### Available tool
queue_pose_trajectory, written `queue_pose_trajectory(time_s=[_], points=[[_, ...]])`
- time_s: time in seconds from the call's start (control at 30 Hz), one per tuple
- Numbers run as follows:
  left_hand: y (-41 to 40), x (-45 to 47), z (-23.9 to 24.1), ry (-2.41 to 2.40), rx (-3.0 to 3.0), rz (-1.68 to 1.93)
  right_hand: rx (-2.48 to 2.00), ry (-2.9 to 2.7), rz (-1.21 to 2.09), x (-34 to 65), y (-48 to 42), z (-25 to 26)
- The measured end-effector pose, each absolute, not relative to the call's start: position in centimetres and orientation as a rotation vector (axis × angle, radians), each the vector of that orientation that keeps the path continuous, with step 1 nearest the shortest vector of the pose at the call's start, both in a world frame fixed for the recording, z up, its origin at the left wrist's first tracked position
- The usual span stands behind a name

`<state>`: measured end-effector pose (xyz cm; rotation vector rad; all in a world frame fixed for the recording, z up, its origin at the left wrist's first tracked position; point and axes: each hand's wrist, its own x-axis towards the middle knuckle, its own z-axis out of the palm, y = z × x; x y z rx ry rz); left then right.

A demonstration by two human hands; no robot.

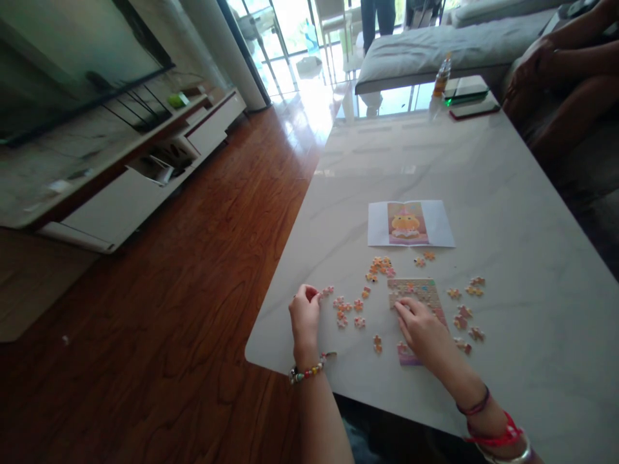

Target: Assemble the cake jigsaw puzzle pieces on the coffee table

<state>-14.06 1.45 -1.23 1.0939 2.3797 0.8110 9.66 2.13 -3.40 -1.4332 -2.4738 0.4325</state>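
A partly assembled jigsaw puzzle (411, 287) lies flat on the table, with a pink and purple strip (407, 356) at its near end. My right hand (423, 328) reaches over it and hides its middle. Its fingers are closed together at the puzzle's left edge; what they hold, if anything, is hidden. My left hand (305, 312) is at the table's left side, thumb and forefinger pinched at a small pink puzzle piece (327, 291). Loose puzzle pieces (342, 305) lie between the hands, and several more pieces (463, 314) are right of the puzzle.
Beyond the puzzle lies a folded sheet (438, 222) with a printed cartoon picture. A bottle (442, 76) and two phone-like devices (474, 111) are at the table's far end. Another person's hands (529, 64) rest at the right. Wooden floor (232, 258) borders the table's left edge.
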Motion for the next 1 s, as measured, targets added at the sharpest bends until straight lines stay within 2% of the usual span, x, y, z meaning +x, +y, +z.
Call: queue_pose_trajectory(time_s=[0.43, 0.63, 1.0], points=[[1.3, -16.7, -2.8, 2.394, 1.017, 0.752, -1.484, -2.376, 0.565, 9.3, 3.6, -3.2], [1.3, -16.7, -2.5, 2.276, 0.977, 0.841, -1.453, -2.378, 0.607, 9.5, 3.7, -2.9], [1.5, -16.2, -2.1, 2.471, 1.181, 0.415, -1.453, -2.403, 0.574, 9.7, 3.8, -3.1]])
